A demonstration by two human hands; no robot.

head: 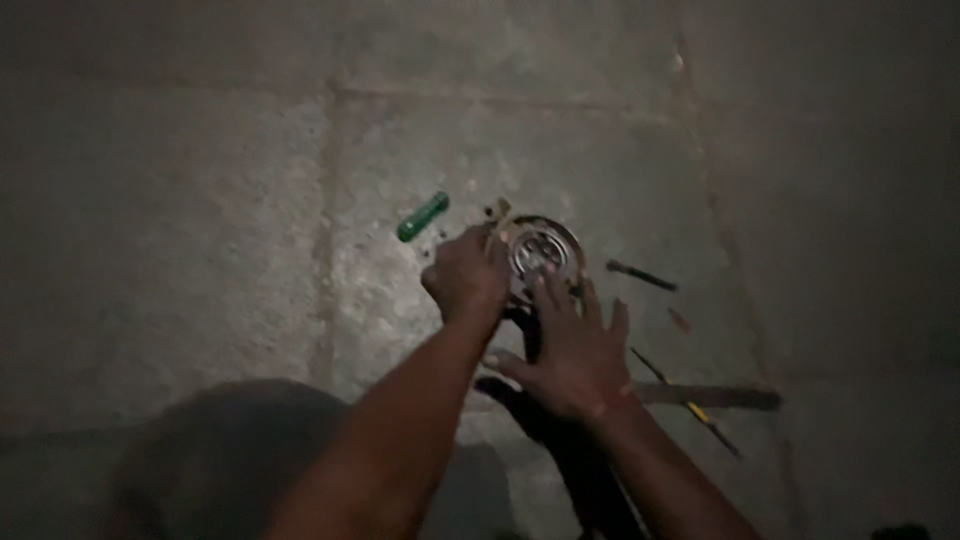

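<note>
Round shiny metal disc part (541, 252) seen lying on grey concrete floor (200, 200), at end of dark elongated tool body (560, 420). Left hand (467, 274) curled over disc's left rim; exact grip cannot be told. Right hand (572, 347) laid flat, fingers spread, fingertips touching disc's lower edge, nothing clasped. Green cylindrical handle (423, 216) placed near, upper left. Yellow-handled screwdriver (688, 404) and flat metal bar (710, 396) set right.

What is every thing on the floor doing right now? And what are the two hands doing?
Round metal part: flat on the floor, both hands on it.
Left hand: curled over the part's left edge.
Right hand: fingers spread, fingertips on the part.
Green tool handle: lying loose, untouched.
Dark thin tool: lying loose.
Yellow-handled tool: lying loose.
Flat bar: lying flat.
</note>
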